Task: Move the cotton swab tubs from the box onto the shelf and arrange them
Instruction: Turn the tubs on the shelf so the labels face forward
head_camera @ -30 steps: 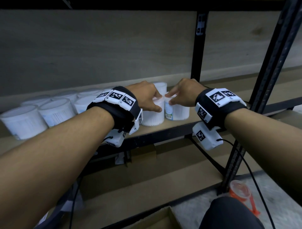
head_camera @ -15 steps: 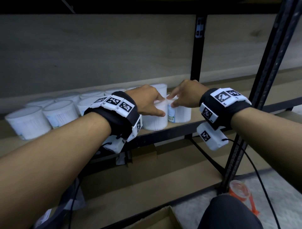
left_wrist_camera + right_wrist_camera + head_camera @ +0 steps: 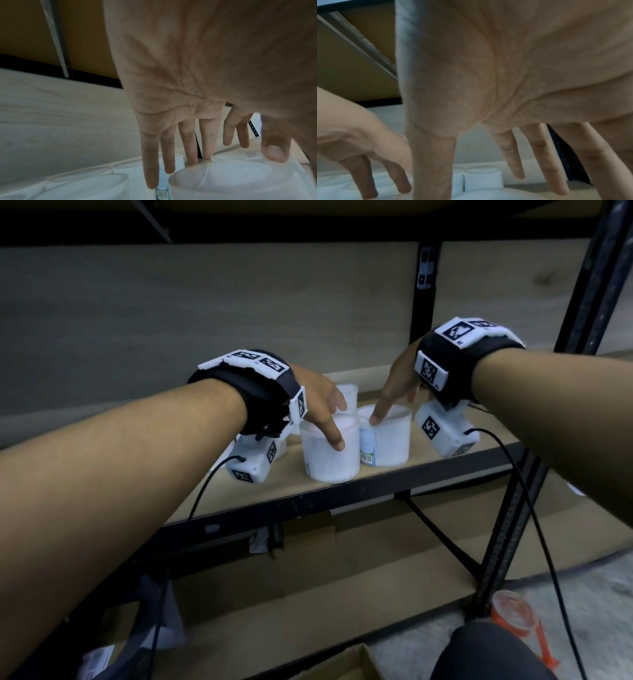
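Two white cotton swab tubs stand side by side near the front edge of the wooden shelf. My left hand hangs over the left tub with straight, spread fingers, thumb tip on its side. In the left wrist view the fingertips point down at that tub's lid. My right hand is spread above the right tub, one fingertip on its rim. A third tub stands behind them. In the right wrist view, straight fingers hover over a tub.
More tubs stand in a row to the left, mostly hidden behind my left arm in the head view. Black metal uprights frame the shelf. Below lie a lower board, a cardboard box corner and an orange cup.
Both hands have let go of the two front tubs and their fingers have straightened. The right wrist has risen. The head view has shifted, so the left row is now behind my arm.
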`<state>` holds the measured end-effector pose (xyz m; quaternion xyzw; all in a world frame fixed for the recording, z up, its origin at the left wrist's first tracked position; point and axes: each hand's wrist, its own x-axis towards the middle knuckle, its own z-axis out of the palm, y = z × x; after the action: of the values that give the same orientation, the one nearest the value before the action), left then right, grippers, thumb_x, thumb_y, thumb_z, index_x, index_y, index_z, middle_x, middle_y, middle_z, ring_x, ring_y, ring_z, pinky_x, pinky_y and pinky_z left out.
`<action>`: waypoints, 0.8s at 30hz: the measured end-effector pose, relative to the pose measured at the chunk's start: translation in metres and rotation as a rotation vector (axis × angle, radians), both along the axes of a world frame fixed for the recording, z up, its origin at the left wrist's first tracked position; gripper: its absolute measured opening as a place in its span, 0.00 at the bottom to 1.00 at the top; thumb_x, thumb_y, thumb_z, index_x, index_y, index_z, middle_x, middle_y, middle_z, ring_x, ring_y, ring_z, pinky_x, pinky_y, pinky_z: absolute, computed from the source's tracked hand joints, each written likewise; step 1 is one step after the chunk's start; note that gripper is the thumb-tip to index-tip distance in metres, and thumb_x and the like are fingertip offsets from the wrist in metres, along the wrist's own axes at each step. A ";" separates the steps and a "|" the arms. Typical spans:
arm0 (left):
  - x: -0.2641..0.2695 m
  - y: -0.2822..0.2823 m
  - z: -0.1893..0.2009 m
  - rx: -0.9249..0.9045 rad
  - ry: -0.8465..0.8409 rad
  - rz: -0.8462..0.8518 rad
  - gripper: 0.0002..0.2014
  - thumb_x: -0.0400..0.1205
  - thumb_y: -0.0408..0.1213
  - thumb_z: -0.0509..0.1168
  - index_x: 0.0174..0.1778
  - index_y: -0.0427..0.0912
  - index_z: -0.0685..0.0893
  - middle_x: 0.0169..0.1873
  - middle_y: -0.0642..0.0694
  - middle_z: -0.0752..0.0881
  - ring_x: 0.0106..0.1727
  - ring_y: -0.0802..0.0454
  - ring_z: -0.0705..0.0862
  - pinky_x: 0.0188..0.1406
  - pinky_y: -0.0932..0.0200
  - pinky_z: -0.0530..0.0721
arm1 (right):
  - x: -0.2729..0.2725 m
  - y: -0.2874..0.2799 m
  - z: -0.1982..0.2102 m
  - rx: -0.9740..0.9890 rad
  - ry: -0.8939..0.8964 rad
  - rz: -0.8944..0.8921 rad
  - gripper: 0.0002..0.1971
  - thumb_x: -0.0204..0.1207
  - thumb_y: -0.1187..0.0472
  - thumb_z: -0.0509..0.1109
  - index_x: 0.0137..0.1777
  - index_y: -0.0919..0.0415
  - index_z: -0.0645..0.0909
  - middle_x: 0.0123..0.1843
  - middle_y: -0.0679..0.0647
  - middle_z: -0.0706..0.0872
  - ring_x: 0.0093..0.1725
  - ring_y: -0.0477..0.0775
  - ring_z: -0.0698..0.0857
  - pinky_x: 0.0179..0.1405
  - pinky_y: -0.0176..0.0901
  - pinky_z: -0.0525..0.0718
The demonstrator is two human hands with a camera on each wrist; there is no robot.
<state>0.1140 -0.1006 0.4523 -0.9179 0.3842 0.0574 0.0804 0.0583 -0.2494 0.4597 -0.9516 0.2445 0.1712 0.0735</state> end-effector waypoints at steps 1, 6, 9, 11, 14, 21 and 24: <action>0.001 0.000 0.001 0.005 0.015 0.000 0.42 0.73 0.59 0.74 0.82 0.55 0.67 0.78 0.57 0.72 0.68 0.54 0.76 0.65 0.61 0.69 | 0.002 0.002 0.001 -0.019 0.013 0.010 0.45 0.79 0.45 0.69 0.86 0.64 0.49 0.85 0.63 0.56 0.83 0.60 0.60 0.76 0.53 0.64; 0.008 -0.002 -0.001 -0.003 0.053 -0.011 0.34 0.72 0.58 0.76 0.75 0.56 0.77 0.63 0.57 0.80 0.40 0.63 0.78 0.52 0.61 0.76 | 0.012 0.001 0.001 -0.033 0.031 0.001 0.44 0.77 0.44 0.71 0.86 0.63 0.53 0.85 0.60 0.60 0.83 0.61 0.61 0.76 0.51 0.63; 0.011 -0.004 -0.002 -0.010 0.066 -0.021 0.29 0.72 0.57 0.76 0.70 0.56 0.82 0.58 0.58 0.83 0.39 0.67 0.78 0.46 0.60 0.81 | 0.020 -0.002 -0.001 -0.062 0.017 0.000 0.44 0.77 0.44 0.71 0.85 0.62 0.54 0.84 0.60 0.62 0.82 0.60 0.63 0.75 0.51 0.65; 0.015 -0.006 -0.002 -0.014 0.079 -0.023 0.28 0.70 0.58 0.77 0.66 0.57 0.84 0.57 0.58 0.85 0.43 0.62 0.84 0.55 0.56 0.86 | 0.026 -0.004 -0.004 -0.079 0.025 0.005 0.45 0.74 0.43 0.73 0.85 0.62 0.57 0.83 0.60 0.65 0.80 0.61 0.67 0.70 0.50 0.70; 0.020 -0.008 -0.003 -0.024 0.140 -0.002 0.33 0.63 0.61 0.80 0.65 0.59 0.85 0.58 0.58 0.86 0.51 0.52 0.89 0.59 0.50 0.88 | 0.033 -0.005 -0.005 -0.123 0.048 0.023 0.45 0.71 0.42 0.76 0.83 0.62 0.63 0.79 0.60 0.71 0.76 0.61 0.72 0.59 0.47 0.73; 0.024 -0.011 -0.004 -0.096 0.232 0.055 0.39 0.50 0.62 0.83 0.58 0.58 0.88 0.56 0.55 0.89 0.55 0.51 0.89 0.54 0.51 0.90 | 0.040 -0.002 -0.004 -0.148 0.156 0.095 0.36 0.70 0.46 0.78 0.74 0.63 0.75 0.67 0.58 0.81 0.63 0.59 0.80 0.59 0.47 0.77; 0.025 -0.013 -0.005 -0.109 0.245 0.064 0.38 0.47 0.63 0.84 0.54 0.56 0.90 0.53 0.51 0.91 0.54 0.48 0.91 0.53 0.48 0.91 | 0.038 -0.002 -0.003 -0.180 0.175 0.135 0.39 0.59 0.48 0.84 0.71 0.59 0.79 0.69 0.59 0.83 0.66 0.63 0.82 0.64 0.53 0.80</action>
<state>0.1393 -0.1139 0.4477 -0.9188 0.3644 0.1506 -0.0188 0.0962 -0.2511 0.4569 -0.9500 0.1998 0.2356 -0.0457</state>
